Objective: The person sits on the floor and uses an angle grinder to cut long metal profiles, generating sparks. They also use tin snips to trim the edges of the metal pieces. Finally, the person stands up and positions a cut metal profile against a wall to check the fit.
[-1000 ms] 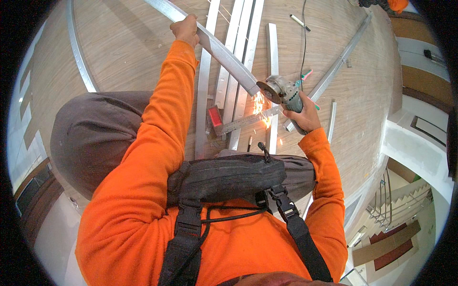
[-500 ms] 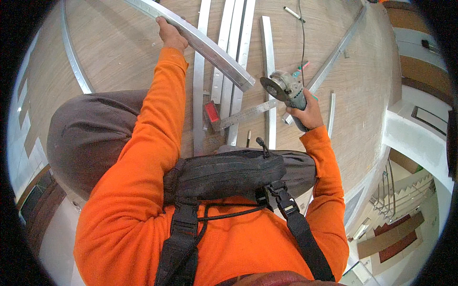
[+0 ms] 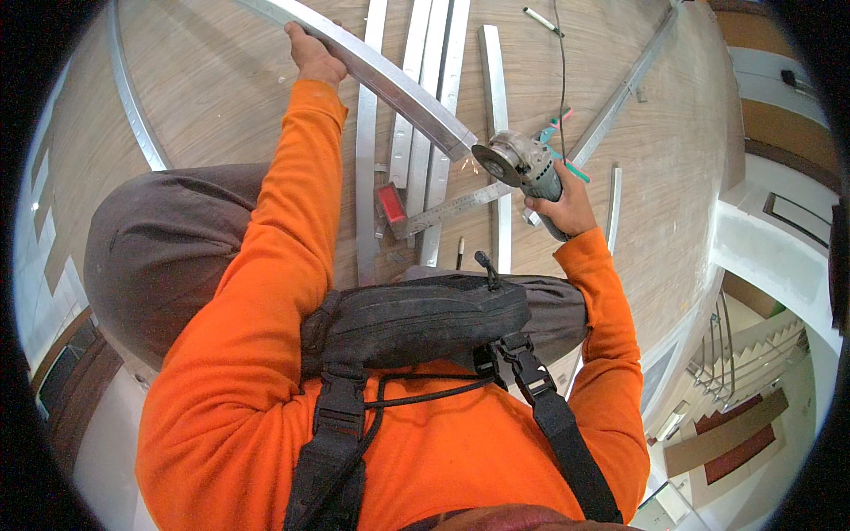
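Observation:
My left hand [image 3: 317, 57] is closed around a long silver metal channel [image 3: 398, 96], which slants from the upper left down to the middle. In my right hand [image 3: 571, 205] is a grey angle grinder [image 3: 537, 168], gripped by its body. Its dark cutting disc [image 3: 492, 165] meets the channel's near end, and a few sparks show just below. Under these, a metal square [image 3: 456, 209] with a red handle [image 3: 390, 203] lies across other channels on the floor. Teal-handled snips [image 3: 575, 172] lie partly hidden behind the grinder.
Several metal channels [image 3: 366, 177] lie lengthwise on the wood-look floor [image 3: 239, 97]. Another long channel [image 3: 620, 97] runs diagonally at the right. The grinder's cord [image 3: 563, 80] trails away past a white marker [image 3: 542, 20]. A dark pen [image 3: 460, 253] lies near my knee.
The grinder has moved slightly left and up, so its disc now meets the channel's end. Sparks have appeared there. My left hand keeps its hold, shifted slightly.

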{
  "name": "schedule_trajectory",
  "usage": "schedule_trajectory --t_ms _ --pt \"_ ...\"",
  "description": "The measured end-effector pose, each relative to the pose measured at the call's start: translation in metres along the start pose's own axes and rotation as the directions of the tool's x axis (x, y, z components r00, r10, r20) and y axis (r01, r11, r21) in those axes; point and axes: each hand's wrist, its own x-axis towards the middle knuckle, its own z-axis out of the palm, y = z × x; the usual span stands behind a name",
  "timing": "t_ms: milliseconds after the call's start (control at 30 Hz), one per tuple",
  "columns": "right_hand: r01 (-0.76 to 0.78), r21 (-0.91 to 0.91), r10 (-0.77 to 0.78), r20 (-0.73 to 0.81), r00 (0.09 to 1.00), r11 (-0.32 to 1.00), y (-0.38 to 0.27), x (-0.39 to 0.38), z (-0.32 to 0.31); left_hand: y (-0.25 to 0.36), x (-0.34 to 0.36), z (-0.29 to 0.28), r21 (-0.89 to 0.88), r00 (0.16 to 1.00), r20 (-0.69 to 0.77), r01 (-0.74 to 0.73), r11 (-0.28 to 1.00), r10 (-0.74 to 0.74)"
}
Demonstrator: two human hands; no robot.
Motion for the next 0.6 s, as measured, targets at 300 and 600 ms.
schedule_trajectory --t_ms 300,600 --pt "-0.040 -0.013 0.040 0.001 0.999 0.999 0.001 0.001 0.003 -0.006 0.018 -0.009 -0.006 1.000 0.001 0.010 1.000 -0.010" --pt "-0.063 0.036 0.063 0.003 0.998 0.997 0.005 0.004 0.008 -0.005 0.006 -0.002 -0.056 1.000 -0.025 0.012 0.998 -0.014"
